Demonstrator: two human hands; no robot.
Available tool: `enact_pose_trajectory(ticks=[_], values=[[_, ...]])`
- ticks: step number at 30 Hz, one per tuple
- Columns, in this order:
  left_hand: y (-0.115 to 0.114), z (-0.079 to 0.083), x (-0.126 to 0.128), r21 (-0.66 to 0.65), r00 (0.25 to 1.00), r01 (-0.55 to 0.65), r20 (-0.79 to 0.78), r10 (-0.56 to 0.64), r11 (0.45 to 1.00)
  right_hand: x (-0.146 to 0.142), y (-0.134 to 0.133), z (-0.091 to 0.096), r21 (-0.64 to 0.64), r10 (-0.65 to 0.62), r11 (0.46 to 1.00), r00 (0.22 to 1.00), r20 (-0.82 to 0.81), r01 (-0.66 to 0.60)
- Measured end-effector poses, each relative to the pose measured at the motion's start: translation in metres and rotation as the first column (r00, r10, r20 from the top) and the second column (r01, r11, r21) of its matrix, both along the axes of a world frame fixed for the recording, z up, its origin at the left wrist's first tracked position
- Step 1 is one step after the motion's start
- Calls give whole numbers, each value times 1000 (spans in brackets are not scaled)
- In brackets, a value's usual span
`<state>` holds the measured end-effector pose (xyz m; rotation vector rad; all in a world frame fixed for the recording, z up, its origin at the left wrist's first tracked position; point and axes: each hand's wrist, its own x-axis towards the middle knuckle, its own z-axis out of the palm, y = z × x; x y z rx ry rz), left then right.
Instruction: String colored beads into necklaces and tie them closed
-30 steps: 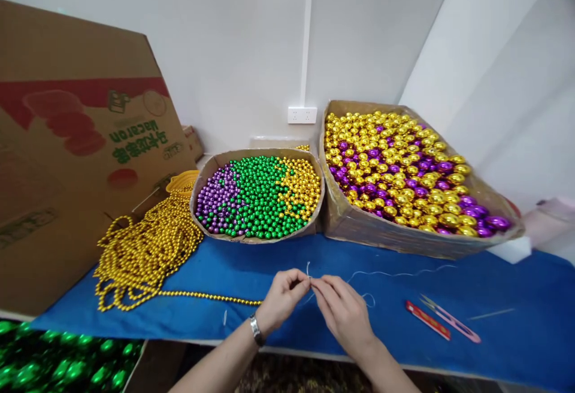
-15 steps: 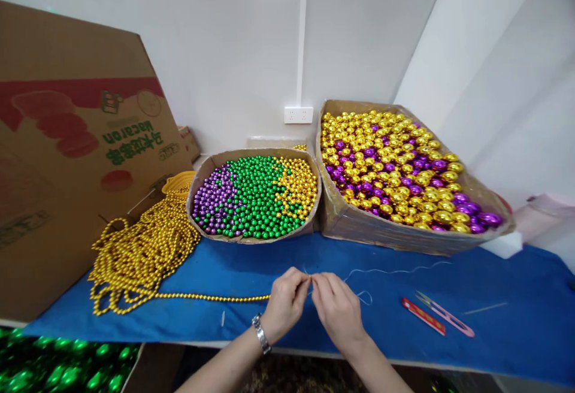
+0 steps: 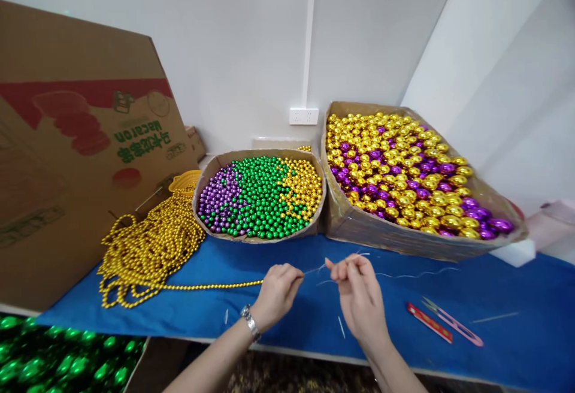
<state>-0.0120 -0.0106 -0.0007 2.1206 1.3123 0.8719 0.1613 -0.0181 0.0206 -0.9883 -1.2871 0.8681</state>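
My left hand [image 3: 279, 292], with a metal watch on its wrist, is closed in a pinch at the end of a gold bead string [image 3: 215, 287]. From its fingertips a thin clear thread [image 3: 313, 270] stretches across to my right hand [image 3: 358, 288], whose fingers are curled on it. More loose thread [image 3: 417, 275] trails rightward over the blue cloth. On the left, the bead string runs back into a heap of gold bead strands [image 3: 150, 252]. What lies inside each pinch is mostly hidden.
Behind my hands stand a box of small purple, green and gold beads [image 3: 260, 240] and a larger box of gold and purple beads [image 3: 359, 225]. Right are a red packet [image 3: 430, 322], pink-handled tool [image 3: 462, 328] and thin needle-like rod [image 3: 495, 317]. A large carton [image 3: 81, 201] rises left.
My hands were together at their fingertips and are now apart, with thread stretched between them. The right hand has moved right and turned; the left has shifted slightly left.
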Motion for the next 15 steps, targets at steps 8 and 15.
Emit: enact_pose_trajectory(ticks=[8, 15], values=[[-2, 1, -8, -265, 957, 55, 290, 25, 963, -8, 12, -25, 337, -116, 916, 660, 742, -217], [-8, 5, -28, -141, 991, 93, -82, -105, 986, 44, 21, -34, 580, -407, 720, 446, 797, -380]])
